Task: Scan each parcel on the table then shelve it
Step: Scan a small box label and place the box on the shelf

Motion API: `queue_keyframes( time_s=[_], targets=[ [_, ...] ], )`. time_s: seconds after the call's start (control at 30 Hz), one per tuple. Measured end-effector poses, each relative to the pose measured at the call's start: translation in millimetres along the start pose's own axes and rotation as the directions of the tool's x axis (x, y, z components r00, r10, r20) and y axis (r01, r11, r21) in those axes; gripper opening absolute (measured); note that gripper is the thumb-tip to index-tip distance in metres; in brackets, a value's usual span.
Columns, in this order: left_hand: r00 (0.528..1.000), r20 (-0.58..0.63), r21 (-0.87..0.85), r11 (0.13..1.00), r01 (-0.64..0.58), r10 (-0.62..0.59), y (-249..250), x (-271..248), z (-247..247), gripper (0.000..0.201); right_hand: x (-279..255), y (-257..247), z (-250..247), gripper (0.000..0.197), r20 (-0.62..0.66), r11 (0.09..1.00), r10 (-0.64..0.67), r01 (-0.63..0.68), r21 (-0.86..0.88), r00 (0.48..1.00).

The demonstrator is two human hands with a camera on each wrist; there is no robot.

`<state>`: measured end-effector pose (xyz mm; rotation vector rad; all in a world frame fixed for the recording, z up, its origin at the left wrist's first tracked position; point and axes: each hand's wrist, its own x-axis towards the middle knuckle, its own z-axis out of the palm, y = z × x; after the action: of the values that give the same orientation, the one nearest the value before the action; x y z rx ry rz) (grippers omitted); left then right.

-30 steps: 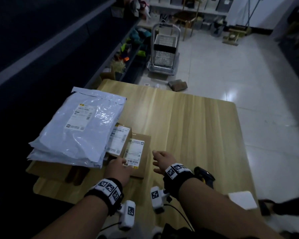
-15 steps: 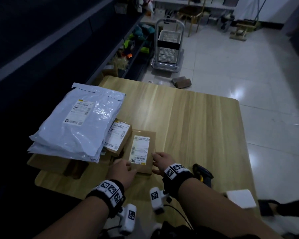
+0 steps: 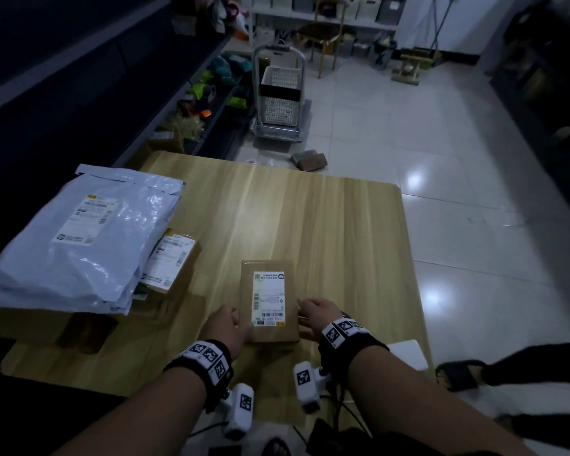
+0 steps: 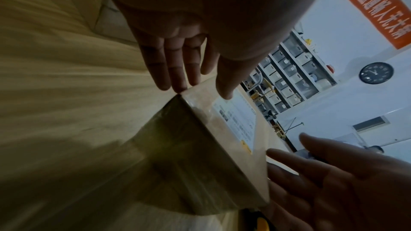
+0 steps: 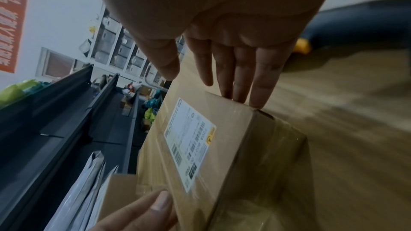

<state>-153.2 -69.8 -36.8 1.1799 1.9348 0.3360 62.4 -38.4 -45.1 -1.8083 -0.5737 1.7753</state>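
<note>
A small brown cardboard parcel (image 3: 269,301) with a white shipping label lies flat on the wooden table (image 3: 326,222), near the front edge. My left hand (image 3: 226,325) sits at its near left corner, fingers (image 4: 175,69) straight against the side and thumb on the top face. My right hand (image 3: 313,315) flanks the right side, with straight fingers (image 5: 235,73) touching the edge and the thumb over the top. The parcel (image 5: 200,138) shows its barcode upward. A yellow part of the scanner (image 5: 302,46) lies on the table behind my right hand.
Grey poly mailers (image 3: 79,238) are stacked at the table's left on cardboard parcels, beside another labelled box (image 3: 175,261). A white flat object (image 3: 408,353) lies at the front right corner. Dark shelving (image 3: 79,77) runs along the left. A trolley (image 3: 280,93) stands on the floor beyond.
The small parcel has come away from the pile and moved right toward the table's front middle, now sitting between both hands. The right hand has closed in against its side.
</note>
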Motion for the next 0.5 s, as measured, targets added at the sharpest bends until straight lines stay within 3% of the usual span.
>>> queue_keyframes(
  time_s=[0.1,0.2,0.37,0.5],
  targets=[
    [0.999,0.052,0.014,1.0,0.013,-0.014,-3.9,4.5,9.9,0.057,1.4,2.8,-18.2,0.013,-0.039,0.998,-0.03,0.028,-0.053,0.999],
    [0.997,0.072,-0.012,0.999,0.035,-0.035,-12.2,9.5,13.1,0.054,7.6,6.7,-37.5,0.028,-0.119,0.992,-0.101,0.092,-0.085,0.988],
    [0.994,0.106,-0.039,0.998,0.043,-0.038,-5.6,15.6,10.9,0.054,-7.7,9.1,-78.0,0.027,-0.331,0.955,-0.145,0.044,-0.294,0.933],
    [0.994,0.108,-0.055,0.998,0.04,-0.034,-6.3,28.2,12.3,0.061,3.1,26.0,-94.7,0.062,-0.373,0.945,-0.059,-0.069,-0.321,0.926]
  ],
)
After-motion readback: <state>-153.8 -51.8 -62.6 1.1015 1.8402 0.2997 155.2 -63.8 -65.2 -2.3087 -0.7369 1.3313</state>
